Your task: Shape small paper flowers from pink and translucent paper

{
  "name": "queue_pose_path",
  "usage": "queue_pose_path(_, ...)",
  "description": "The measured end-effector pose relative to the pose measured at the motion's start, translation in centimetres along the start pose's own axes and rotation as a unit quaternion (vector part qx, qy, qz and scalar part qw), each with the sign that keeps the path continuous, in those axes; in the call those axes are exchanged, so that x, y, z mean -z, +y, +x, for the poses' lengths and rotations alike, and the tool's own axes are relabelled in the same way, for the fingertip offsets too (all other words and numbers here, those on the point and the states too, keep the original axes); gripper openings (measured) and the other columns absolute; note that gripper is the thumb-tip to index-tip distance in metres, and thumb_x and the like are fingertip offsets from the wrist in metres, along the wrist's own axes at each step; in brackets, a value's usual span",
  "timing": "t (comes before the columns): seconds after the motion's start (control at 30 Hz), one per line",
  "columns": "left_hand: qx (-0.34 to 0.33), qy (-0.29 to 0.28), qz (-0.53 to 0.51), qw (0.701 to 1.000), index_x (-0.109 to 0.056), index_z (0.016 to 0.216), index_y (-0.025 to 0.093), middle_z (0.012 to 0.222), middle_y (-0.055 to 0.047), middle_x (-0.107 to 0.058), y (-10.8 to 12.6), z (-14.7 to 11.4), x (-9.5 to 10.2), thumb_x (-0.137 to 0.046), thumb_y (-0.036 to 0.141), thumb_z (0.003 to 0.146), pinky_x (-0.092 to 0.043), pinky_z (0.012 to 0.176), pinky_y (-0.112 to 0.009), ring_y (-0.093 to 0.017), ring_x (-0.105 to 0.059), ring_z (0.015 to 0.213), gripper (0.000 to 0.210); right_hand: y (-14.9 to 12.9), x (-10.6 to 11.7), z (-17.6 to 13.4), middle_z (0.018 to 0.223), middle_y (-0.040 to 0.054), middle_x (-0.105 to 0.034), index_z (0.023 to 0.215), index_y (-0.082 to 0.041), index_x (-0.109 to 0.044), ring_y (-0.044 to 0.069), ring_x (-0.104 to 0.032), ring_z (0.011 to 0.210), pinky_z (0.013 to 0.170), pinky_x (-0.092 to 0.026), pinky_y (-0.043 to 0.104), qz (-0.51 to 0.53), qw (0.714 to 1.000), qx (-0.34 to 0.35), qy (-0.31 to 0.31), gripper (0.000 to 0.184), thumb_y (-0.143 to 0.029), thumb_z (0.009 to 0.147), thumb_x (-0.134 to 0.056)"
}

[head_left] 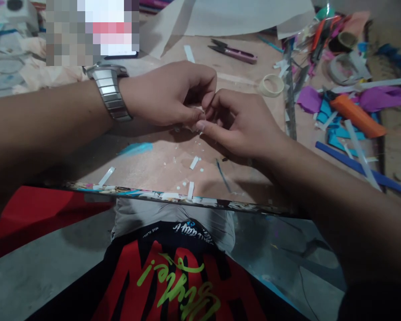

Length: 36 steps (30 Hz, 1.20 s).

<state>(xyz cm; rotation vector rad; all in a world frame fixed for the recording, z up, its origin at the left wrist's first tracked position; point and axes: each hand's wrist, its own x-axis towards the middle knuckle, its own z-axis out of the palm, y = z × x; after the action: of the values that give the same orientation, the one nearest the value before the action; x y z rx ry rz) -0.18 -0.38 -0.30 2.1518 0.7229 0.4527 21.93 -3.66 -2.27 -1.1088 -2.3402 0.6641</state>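
Over the middle of the board my left hand (167, 96), with a metal watch (112, 91) at the wrist, meets my right hand (243, 120). Thumbs and fingertips of both are pinched together on a small pale scrap (190, 127). Most of that scrap is hidden by the fingers, so its kind does not show. Beyond the hands lie thread snips (234, 51) with dark blades. A roll of cream tape (271, 85) rests to the right of them, near my right hand. Short white strips (195, 162) are scattered on the board on the near side.
The wooden board (160, 165) has a littered front edge. To the right are an orange roll (357, 116), purple pieces (309, 99), a clear tape roll (344, 70) and a long blue strip (361, 167). A white sheet (234, 18) covers the far side; crumpled pale material (36, 73) lies left.
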Motion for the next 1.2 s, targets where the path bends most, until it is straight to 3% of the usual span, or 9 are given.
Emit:
queue_pose_path(0.3, 0.032, -0.027, -0.090, 0.995, -0.053, 0.095, 0.023, 0.094, -0.003, -0.073, -0.1, 0.1, 0.1, -0.077, 0.040, 0.087, -0.057, 0.069, -0.028, -0.015, -0.069, 0.081, 0.030, 0.4, -0.2, -0.1, 0.084, 0.0030, -0.070, 0.095, -0.026, -0.064, 0.024, -0.062, 0.078, 0.070, -0.048, 0.037, -0.001, 1.000, 0.001, 0.007, 0.035, -0.056, 0.086, -0.080)
queue_pose_path(0.43, 0.021, -0.031, -0.077, 0.996, -0.053, 0.097, 0.022, 0.099, -0.004, -0.074, -0.3, 0.0, 0.2, -0.073, 0.038, 0.089, -0.056, 0.070, -0.026, -0.015, -0.068, 0.087, 0.027, 0.5, 0.0, -0.1, 0.086, 0.0031, -0.070, 0.097, -0.027, -0.064, 0.025, -0.062, 0.078, 0.069, -0.048, 0.038, 0.010, 1.000, 0.006, -0.005, 0.045, -0.063, 0.080, -0.084)
queue_pose_path(0.57, -0.003, -0.016, -0.056, 0.998, -0.055, 0.096, 0.023, 0.097, -0.007, -0.075, -1.1, 0.2, 0.3, -0.071, 0.039, 0.090, -0.053, 0.069, -0.032, -0.017, -0.066, 0.086, 0.023, 0.4, 0.1, -0.1, 0.089, 0.0030, -0.071, 0.102, -0.027, -0.063, 0.026, -0.064, 0.082, 0.070, -0.049, 0.038, 0.015, 1.000, 0.022, -0.012, 0.057, -0.065, 0.070, -0.090)
queue_pose_path(0.7, -0.024, -0.008, -0.067, 0.997, -0.060, 0.108, 0.024, 0.086, -0.005, -0.073, -1.9, 0.2, 0.1, -0.069, 0.050, 0.091, -0.052, 0.075, -0.038, -0.020, -0.063, 0.087, 0.032, 0.2, -0.1, -0.1, 0.088, 0.0036, -0.071, 0.102, -0.025, -0.062, 0.025, -0.064, 0.081, 0.070, -0.048, 0.037, 0.006, 1.000, 0.017, 0.009, 0.043, -0.058, 0.082, -0.082)
queue_pose_path(0.8, -0.006, -0.013, -0.072, 0.997, -0.061, 0.109, 0.026, 0.089, -0.005, -0.075, -1.9, 0.2, 0.0, -0.069, 0.053, 0.090, -0.053, 0.075, -0.041, -0.021, -0.064, 0.085, 0.034, 0.0, -0.1, -0.2, 0.085, 0.0029, -0.071, 0.100, -0.026, -0.063, 0.024, -0.063, 0.078, 0.068, -0.047, 0.036, 0.008, 1.000, 0.012, 0.018, 0.035, -0.056, 0.088, -0.076)
queue_pose_path(1.0, 0.032, -0.025, -0.085, 0.996, -0.058, 0.103, 0.022, 0.095, -0.007, -0.075, -0.9, 0.1, 0.3, -0.072, 0.047, 0.091, -0.055, 0.072, -0.039, -0.019, -0.066, 0.082, 0.031, -0.1, -0.2, -0.2, 0.085, 0.0024, -0.071, 0.099, -0.025, -0.064, 0.022, -0.062, 0.076, 0.068, -0.046, 0.035, 0.005, 0.999, 0.009, 0.030, 0.029, -0.053, 0.092, -0.072)
queue_pose_path(1.2, 0.067, -0.002, -0.126, 0.990, -0.059, 0.096, 0.023, 0.093, -0.005, -0.074, -0.3, 0.1, 0.1, -0.077, 0.045, 0.089, -0.057, 0.070, -0.035, -0.019, -0.069, 0.083, 0.030, 0.2, -0.3, 0.0, 0.082, 0.0019, -0.071, 0.097, -0.025, -0.066, 0.020, -0.060, 0.072, 0.067, -0.046, 0.034, -0.001, 0.999, 0.001, 0.040, 0.017, -0.042, 0.095, -0.069)
